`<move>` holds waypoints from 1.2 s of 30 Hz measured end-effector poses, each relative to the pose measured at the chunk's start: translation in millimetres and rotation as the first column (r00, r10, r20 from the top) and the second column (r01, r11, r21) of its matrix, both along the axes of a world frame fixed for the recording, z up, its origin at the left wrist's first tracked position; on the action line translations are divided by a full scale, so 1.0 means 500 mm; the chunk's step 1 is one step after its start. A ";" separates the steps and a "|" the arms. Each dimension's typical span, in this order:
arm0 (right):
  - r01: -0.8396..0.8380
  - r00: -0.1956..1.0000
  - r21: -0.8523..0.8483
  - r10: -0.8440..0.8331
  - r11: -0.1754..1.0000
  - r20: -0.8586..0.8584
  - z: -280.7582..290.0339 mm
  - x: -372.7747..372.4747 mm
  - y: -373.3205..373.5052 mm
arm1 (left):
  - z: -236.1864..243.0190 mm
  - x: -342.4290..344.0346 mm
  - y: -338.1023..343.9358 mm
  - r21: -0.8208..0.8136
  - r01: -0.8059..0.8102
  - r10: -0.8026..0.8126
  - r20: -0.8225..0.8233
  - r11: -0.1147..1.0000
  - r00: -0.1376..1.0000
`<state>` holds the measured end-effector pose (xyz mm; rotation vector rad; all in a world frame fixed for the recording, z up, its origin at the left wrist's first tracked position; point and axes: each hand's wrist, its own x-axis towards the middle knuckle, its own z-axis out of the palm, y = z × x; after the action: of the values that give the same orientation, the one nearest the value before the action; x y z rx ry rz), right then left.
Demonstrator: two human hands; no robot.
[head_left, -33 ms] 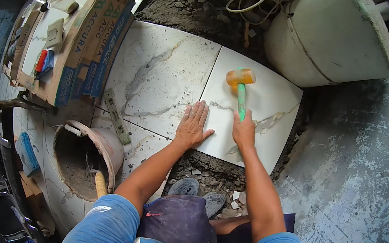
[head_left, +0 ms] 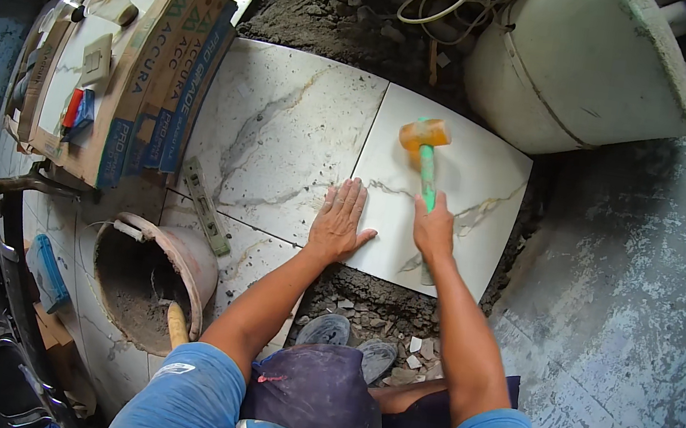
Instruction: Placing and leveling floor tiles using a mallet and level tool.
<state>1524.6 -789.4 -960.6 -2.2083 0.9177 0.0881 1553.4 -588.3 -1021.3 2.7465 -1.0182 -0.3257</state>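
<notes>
Here's the right hand (head_left: 435, 228), wrapped round an amber-headed, green-handled mallet (head_left: 427, 161) over the glossy white, grey-veined square tile (head_left: 486, 177)! Handle runs away toward the far edge, cylindrical head beyond the knuckles, contact unclear. Left hand (head_left: 337, 220), farther from it, lies flat, fingers spread, by the tile's left edge; crumbly grey mortar (head_left: 376, 294) borders the near one.

Passage: over tile (head_left: 486, 177), right of mallet (head_left: 425, 136) | Obstacles: pale drum (head_left: 591, 73), far side; bucket (head_left: 196, 262), left
</notes>
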 end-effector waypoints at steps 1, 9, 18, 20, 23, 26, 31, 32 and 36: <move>-0.053 0.996 0.026 0.054 0.998 -0.074 0.018 0.001 -0.019 | -0.001 0.004 0.004 0.039 0.037 -0.035 -0.037 0.999 0.999; -0.037 0.957 0.334 -0.063 0.942 0.284 0.151 -0.054 -0.126 | 0.073 0.192 0.033 0.144 0.272 -0.240 -0.208 0.951 0.948; 0.033 0.997 0.361 -0.057 0.932 0.054 0.004 -0.278 0.064 | 0.059 0.185 0.018 0.195 0.299 -0.264 -0.187 0.934 0.946; 0.175 0.957 0.303 -0.235 0.937 0.172 0.024 -0.303 0.058 | 0.054 0.179 -0.001 0.157 0.320 -0.291 -0.183 0.934 0.939; 0.137 0.991 0.217 -0.134 0.966 -0.031 -0.001 -0.353 0.013 | 0.061 0.170 -0.020 0.195 0.276 -0.234 -0.215 0.941 0.948; 0.207 0.958 0.125 -0.226 0.970 0.175 0.038 -0.350 0.005 | 0.069 0.186 0.016 0.197 0.247 -0.211 -0.187 0.949 0.959; 0.403 0.900 -0.114 -0.371 0.908 0.228 0.021 -0.463 -0.050 | 0.080 0.170 -0.013 0.158 0.248 -0.212 -0.212 0.956 0.954; 0.355 0.932 -0.083 -0.346 0.931 0.103 0.014 -0.479 -0.052 | 0.074 0.173 -0.018 0.154 0.236 -0.201 -0.211 0.960 0.956; 0.355 0.935 -0.040 -0.355 0.934 -0.001 0.006 -0.481 -0.047 | 0.075 0.170 -0.019 0.144 0.240 -0.206 -0.217 0.960 0.954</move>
<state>1284.3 -812.9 -957.7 -2.0418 1.3181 -0.0930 1638.4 -597.7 -984.0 2.6719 -1.3008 -0.7407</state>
